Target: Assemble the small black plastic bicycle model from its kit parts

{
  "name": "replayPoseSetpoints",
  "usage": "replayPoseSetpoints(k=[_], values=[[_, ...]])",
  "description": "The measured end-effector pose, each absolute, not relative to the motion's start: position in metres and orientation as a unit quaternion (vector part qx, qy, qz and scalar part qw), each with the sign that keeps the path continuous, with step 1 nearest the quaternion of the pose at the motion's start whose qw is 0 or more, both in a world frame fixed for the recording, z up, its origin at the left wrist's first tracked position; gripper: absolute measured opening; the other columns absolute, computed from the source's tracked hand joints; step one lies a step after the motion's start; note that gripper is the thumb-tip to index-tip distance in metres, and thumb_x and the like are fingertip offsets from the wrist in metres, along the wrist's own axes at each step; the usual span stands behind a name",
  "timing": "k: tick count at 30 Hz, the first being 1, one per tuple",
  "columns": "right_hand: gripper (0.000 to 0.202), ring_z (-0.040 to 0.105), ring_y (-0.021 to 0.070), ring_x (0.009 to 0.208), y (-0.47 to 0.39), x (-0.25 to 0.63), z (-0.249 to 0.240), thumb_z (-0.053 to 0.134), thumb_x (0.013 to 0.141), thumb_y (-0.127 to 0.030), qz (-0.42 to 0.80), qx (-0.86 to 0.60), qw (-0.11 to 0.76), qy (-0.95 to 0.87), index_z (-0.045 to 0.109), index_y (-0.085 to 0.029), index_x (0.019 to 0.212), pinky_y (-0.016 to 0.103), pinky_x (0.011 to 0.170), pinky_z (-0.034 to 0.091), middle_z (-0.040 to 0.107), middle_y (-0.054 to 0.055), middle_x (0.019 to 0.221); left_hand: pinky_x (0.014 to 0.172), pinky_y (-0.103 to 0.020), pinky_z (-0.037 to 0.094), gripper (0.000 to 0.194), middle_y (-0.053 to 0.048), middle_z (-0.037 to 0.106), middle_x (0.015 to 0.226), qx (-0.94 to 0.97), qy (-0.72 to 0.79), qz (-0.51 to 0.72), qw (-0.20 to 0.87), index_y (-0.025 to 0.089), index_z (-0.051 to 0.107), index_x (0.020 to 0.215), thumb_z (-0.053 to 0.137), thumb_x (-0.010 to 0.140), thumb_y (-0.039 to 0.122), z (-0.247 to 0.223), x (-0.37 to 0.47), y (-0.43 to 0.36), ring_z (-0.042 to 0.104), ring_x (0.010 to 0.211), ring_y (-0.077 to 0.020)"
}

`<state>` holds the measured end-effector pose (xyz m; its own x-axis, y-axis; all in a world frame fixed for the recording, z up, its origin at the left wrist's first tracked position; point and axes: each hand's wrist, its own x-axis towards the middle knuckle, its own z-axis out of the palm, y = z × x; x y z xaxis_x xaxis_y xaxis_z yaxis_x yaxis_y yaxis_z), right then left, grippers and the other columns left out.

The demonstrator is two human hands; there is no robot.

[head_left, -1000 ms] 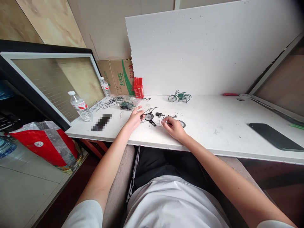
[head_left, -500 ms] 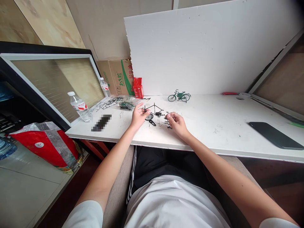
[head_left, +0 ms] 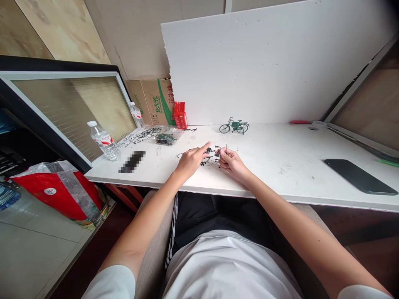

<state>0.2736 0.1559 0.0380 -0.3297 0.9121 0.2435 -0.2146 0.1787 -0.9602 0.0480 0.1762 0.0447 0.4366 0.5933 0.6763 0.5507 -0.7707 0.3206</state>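
Note:
Palm down, my left hand (head_left: 190, 160) is closed around a black model bicycle frame (head_left: 208, 158), with the index finger straight out. Most of the frame is hidden by the hand; thin bars come out on the right and part of a thin ring, perhaps a wheel rim, shows on the left. My right hand (head_left: 230, 160) pinches a small dark part (head_left: 217, 153), too small to name; a thin upright pin (head_left: 226, 147) rises at its fingertips. Small black parts (head_left: 209, 149) lie on the table between and behind the hands.
A finished green model bicycle (head_left: 234, 126) stands at the back. To the left are a clear bag of green parts (head_left: 166, 137), black part frames (head_left: 145, 135), a red box (head_left: 180, 115) and two water bottles (head_left: 104, 141). A dark phone (head_left: 360, 176) lies at right.
My left hand has turned palm down and come nearer my right hand, so the raised bicycle frame is now lower and mostly covered. In my right hand, a thin upright pin now shows.

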Motion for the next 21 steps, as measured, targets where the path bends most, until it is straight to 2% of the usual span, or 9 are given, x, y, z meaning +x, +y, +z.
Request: replayPoseSetpoints(k=[3,5,7,12,16,21], values=[[0.047,0.014,0.0106,0.053,0.158,0.274,0.035,0.071,0.092,-0.07,0.562,-0.305,0.491,-0.592,0.057,-0.025,0.093,0.029,0.051,0.013,0.024,-0.01,0.062,0.104,-0.037,0.056,0.066,-0.01,0.078,0.114,0.877,0.307,0.369,0.006,0.026,0.033,0.169,0.047,0.106,0.013,0.042,0.052,0.174,0.074,0.113,-0.0219],[0.048,0.015,0.0103,0.052,0.159,0.274,0.034,0.071,0.091,-0.07,0.559,-0.308,0.489,-0.595,0.056,-0.025,0.092,0.029,0.051,0.014,0.025,-0.01,0.061,0.103,-0.036,0.055,0.069,-0.01,0.074,0.115,0.886,0.296,0.357,-0.006,0.027,0.025,0.171,0.039,0.105,0.008,0.042,0.055,0.171,0.072,0.116,-0.0209],[0.048,0.016,0.0101,0.052,0.16,0.275,0.032,0.072,0.091,-0.069,0.559,-0.307,0.487,-0.597,0.056,-0.025,0.091,0.028,0.051,0.015,0.025,-0.01,0.062,0.102,-0.036,0.055,0.068,-0.011,0.073,0.112,0.89,0.297,0.343,-0.033,0.026,0.025,0.171,0.036,0.106,0.008,0.042,0.058,0.169,0.071,0.116,-0.0218],[0.047,0.017,0.0094,0.053,0.16,0.275,0.03,0.074,0.092,-0.067,0.564,-0.291,0.474,-0.611,0.055,-0.024,0.087,0.028,0.052,0.015,0.024,-0.009,0.063,0.097,-0.036,0.052,0.061,-0.008,0.073,0.098,0.882,0.334,0.309,-0.124,0.027,0.033,0.169,0.044,0.109,0.019,0.045,0.064,0.162,0.071,0.1,-0.0237],[0.049,0.016,0.0092,0.054,0.156,0.274,0.033,0.076,0.091,-0.065,0.566,-0.287,0.469,-0.614,0.051,-0.024,0.082,0.028,0.052,0.014,0.024,-0.009,0.065,0.085,-0.027,0.051,0.063,-0.006,0.073,0.092,0.875,0.347,0.302,-0.151,0.029,0.033,0.169,0.046,0.108,0.017,0.041,0.065,0.162,0.07,0.09,-0.0206],[0.051,0.017,0.0098,0.055,0.154,0.273,0.038,0.076,0.089,-0.067,0.565,-0.286,0.462,-0.62,0.051,-0.024,0.081,0.029,0.053,0.015,0.025,-0.008,0.065,0.082,-0.027,0.051,0.064,-0.006,0.072,0.09,0.868,0.352,0.309,-0.165,0.029,0.034,0.169,0.046,0.107,0.018,0.037,0.066,0.163,0.069,0.086,-0.0211]])
